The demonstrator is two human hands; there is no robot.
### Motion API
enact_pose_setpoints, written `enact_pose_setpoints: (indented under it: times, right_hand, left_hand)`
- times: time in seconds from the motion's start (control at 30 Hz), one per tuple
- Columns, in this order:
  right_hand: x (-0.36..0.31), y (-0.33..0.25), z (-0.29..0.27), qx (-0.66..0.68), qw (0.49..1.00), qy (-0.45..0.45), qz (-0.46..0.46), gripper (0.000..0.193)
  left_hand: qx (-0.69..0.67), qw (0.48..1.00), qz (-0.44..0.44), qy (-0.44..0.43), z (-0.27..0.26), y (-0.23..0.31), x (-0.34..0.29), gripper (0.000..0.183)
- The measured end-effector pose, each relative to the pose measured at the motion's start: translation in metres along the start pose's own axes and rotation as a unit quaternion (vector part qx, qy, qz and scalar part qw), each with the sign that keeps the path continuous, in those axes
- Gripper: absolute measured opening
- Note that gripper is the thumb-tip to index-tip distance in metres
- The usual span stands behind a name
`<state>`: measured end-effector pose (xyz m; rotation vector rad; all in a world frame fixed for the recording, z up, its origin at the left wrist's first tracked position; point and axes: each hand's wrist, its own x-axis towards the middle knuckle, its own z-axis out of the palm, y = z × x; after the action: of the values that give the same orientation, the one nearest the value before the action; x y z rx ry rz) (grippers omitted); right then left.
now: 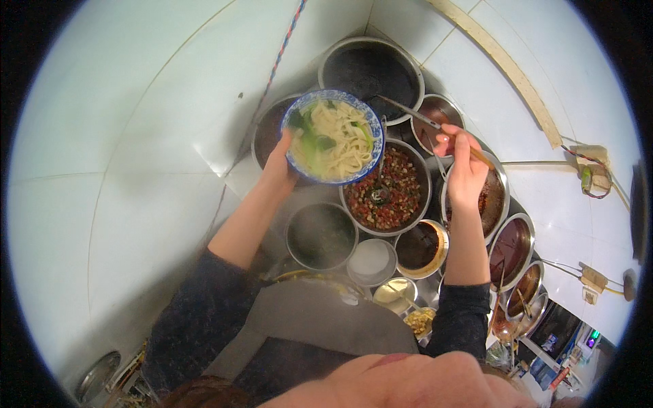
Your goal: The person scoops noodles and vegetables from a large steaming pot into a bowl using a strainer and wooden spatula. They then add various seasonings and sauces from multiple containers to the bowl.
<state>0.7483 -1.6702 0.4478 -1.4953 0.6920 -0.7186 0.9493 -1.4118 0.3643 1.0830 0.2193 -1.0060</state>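
Observation:
My left hand [277, 163] grips the left rim of a blue-and-white bowl [291, 163], its fingers partly hidden beneath. Pale flat noodles [347, 136] and green leaves [311, 139] fill the bowl, which is held above the pots. My right hand [464, 166] is closed around the wooden handle of a long ladle [415, 114]. The ladle's metal shaft reaches left over the rim of a large pot with dark contents [371, 71]; its head is hard to make out against them.
Below the bowl stands a pot of chopped red and pale pieces [388, 197]. Several sauce pots [511, 245] line the right side, some with utensils. A steaming dark pot [322, 236] and a white-filled container [371, 262] stand nearer. Tiled walls [163, 136] enclose the corner.

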Motion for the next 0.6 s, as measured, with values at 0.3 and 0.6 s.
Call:
enact_pose_setpoints:
  times: [0.3,0.6]
  right_hand:
    - [-0.004,0.039,0.022,-0.125,0.972,-0.065,-0.189,0.021]
    - [0.035,0.136,0.086,-0.025,0.95,-0.152,0.273,0.032]
  left_hand:
    - [-0.037,0.999,0.012,-0.024,0.006,-0.004,-0.009,0.064]
    - [-0.036,0.999,0.008,-0.01,-0.033,-0.003,-0.094,0.063]
